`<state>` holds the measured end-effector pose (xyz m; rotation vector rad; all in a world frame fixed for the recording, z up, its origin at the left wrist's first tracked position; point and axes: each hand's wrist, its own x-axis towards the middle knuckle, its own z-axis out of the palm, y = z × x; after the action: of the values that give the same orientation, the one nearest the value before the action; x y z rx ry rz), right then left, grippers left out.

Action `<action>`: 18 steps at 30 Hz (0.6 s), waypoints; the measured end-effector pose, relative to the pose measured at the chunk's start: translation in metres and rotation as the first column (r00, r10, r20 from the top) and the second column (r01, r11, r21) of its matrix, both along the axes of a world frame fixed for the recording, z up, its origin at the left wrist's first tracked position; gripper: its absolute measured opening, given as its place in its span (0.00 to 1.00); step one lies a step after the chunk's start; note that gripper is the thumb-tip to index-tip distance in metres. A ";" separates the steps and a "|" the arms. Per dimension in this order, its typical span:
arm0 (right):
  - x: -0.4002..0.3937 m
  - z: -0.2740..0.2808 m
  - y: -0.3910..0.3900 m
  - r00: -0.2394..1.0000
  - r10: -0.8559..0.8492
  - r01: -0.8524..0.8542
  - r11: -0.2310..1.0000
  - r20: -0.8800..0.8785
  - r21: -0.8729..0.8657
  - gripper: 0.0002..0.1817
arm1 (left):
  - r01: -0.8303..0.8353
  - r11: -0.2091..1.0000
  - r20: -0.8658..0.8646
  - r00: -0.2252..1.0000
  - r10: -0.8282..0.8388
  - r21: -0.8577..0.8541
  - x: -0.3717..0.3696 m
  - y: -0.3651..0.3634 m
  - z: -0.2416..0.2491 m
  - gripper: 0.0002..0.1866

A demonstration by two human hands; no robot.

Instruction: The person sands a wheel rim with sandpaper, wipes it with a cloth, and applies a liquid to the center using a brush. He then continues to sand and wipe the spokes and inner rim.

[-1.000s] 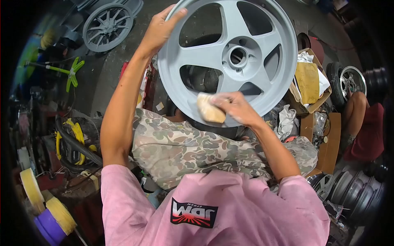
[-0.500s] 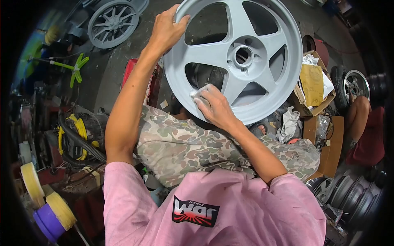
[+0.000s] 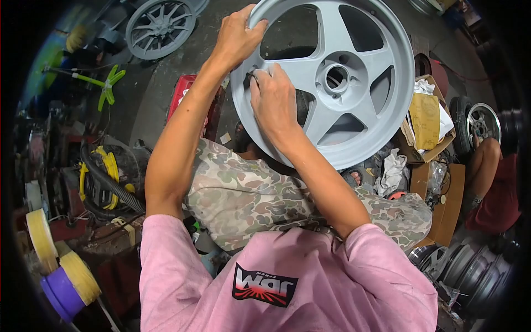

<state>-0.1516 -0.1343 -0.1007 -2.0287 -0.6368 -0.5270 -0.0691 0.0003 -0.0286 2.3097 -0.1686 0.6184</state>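
Note:
A five-spoke grey wheel rim (image 3: 354, 83) leans up in front of my lap. My left hand (image 3: 239, 37) is closed round its outer edge at the upper left, thumb on the front lip. Over the left part of the wheel is my right hand (image 3: 276, 102), its fingers bent against the inner side of the lip, near the end of the left spoke. A small piece of sandpaper (image 3: 253, 77) is pinched there; only its dark edge shows, and the fingers hide the rest.
Right of the wheel, an open cardboard box (image 3: 428, 124) holds papers. Another person's bent arm (image 3: 483, 166) is at a tyred wheel (image 3: 482, 123). A grey multi-spoke wheel (image 3: 160, 30) lies at upper left, beside a green stand (image 3: 108, 87). Yellow tape rolls (image 3: 80, 276) are lower left.
My right hand has moved up along the left side of the rim, from the lower lip to near the left spoke. My left hand keeps its hold; the view has shifted slightly.

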 end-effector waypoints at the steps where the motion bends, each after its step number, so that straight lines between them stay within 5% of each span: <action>1: 0.001 0.003 0.003 0.999 -0.036 0.036 0.999 -0.020 -0.007 0.09 | -0.001 0.999 0.003 1.000 0.001 -0.045 -0.001 -0.001 0.002 0.17; 5: -0.023 -0.013 -0.012 0.974 0.081 -0.084 0.996 -0.211 -0.004 0.07 | 0.018 0.996 0.033 0.999 -0.015 -0.084 0.000 -0.002 -0.002 0.16; 8: 0.016 -0.006 0.000 0.999 0.043 -0.043 0.993 -0.001 0.106 0.05 | 0.044 0.997 0.101 0.994 -0.037 -0.068 0.002 -0.004 -0.001 0.16; 12: 0.052 0.018 0.007 0.997 -0.069 0.070 0.993 -0.017 0.090 0.05 | -0.006 0.996 -0.019 1.000 0.004 -0.087 -0.003 -0.003 0.005 0.16; 16: -0.017 -0.035 -0.043 0.955 0.296 -0.287 0.945 0.033 -0.159 0.07 | 0.035 0.998 0.053 0.998 -0.032 -0.059 0.008 0.004 -0.008 0.17; 18: -0.046 -0.067 -0.103 0.917 0.388 -0.397 0.883 -0.088 -0.249 0.10 | 0.063 0.997 0.103 0.993 -0.059 -0.039 0.008 0.006 -0.007 0.17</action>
<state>-0.1978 -0.2376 -0.1677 -2.0668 -1.1155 -0.1686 -0.0614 0.0062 -0.0353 2.2252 -0.2709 0.7020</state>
